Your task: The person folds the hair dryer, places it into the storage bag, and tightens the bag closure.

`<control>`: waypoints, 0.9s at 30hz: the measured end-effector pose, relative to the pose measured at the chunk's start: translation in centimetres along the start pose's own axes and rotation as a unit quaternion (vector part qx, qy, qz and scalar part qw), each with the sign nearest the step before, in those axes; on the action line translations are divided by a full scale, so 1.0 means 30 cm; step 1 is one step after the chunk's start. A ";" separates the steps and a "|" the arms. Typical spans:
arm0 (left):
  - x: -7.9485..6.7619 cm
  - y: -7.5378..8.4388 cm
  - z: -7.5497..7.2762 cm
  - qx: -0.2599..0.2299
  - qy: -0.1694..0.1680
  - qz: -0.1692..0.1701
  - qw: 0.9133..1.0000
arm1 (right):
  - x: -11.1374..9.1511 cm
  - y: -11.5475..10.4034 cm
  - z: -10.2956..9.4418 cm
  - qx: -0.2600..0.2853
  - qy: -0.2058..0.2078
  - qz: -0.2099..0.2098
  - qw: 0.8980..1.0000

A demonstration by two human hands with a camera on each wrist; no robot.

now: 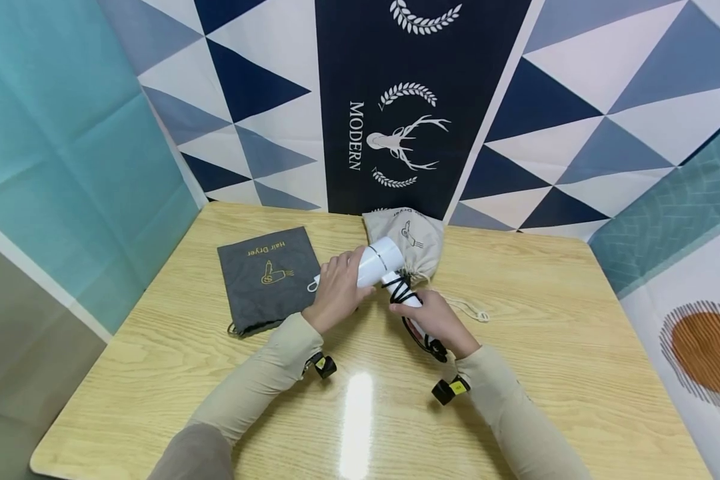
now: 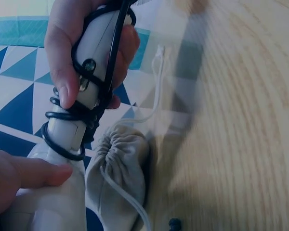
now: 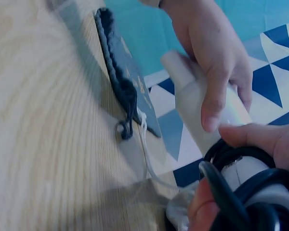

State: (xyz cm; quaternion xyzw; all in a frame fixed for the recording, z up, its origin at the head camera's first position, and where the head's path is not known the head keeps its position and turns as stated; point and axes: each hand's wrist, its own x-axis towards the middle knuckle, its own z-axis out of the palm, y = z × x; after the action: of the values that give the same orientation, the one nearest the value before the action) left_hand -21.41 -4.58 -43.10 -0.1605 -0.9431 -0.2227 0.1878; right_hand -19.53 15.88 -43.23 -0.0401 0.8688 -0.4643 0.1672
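Both hands hold a white hair dryer (image 1: 379,261) above the table. My left hand (image 1: 338,287) grips its barrel, thumb along the near side. Lower on it, my right hand (image 1: 437,319) is curled round the handle (image 2: 62,134). A black power cord (image 2: 67,115) is wound in several loops about that handle, and some loops lie under the right fingers. In the right wrist view the left thumb (image 3: 213,108) and right thumb (image 3: 245,134) nearly meet on the dryer. Just behind the barrel lies a light grey drawstring pouch (image 1: 429,247), partly hidden by the dryer.
A dark grey pouch (image 1: 270,287) with a printed hair dryer lies flat to the left. The light pouch's white drawstring (image 1: 468,308) trails right across the wooden table (image 1: 546,347). Patterned cloth (image 1: 264,87) hangs behind the table's back edge.
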 end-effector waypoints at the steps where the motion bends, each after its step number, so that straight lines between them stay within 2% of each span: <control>1: 0.001 -0.001 -0.002 -0.005 -0.009 -0.005 1.000 | -0.003 -0.003 0.001 0.000 0.000 0.001 1.000; 8: 0.019 -0.005 -0.017 -0.033 -0.068 -0.027 0.997 | -0.014 -0.010 0.003 0.011 0.005 0.003 1.000; 15: 0.033 -0.006 -0.033 -0.059 -0.110 -0.046 0.991 | -0.010 0.013 0.003 0.006 0.014 0.003 1.000; 21: 0.046 -0.013 -0.055 -0.125 -0.149 -0.068 0.979 | -0.022 0.022 0.005 0.010 0.013 0.007 1.000; 27: 0.059 -0.024 -0.076 -0.165 -0.186 -0.090 0.964 | -0.036 0.012 0.014 0.004 0.009 0.004 1.000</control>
State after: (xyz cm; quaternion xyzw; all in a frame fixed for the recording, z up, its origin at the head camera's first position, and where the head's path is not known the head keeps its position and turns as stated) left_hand -22.61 -5.89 -40.72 -0.1428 -0.9220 -0.3575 -0.0412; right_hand -18.34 16.00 -43.47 -0.0313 0.8685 -0.4678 0.1610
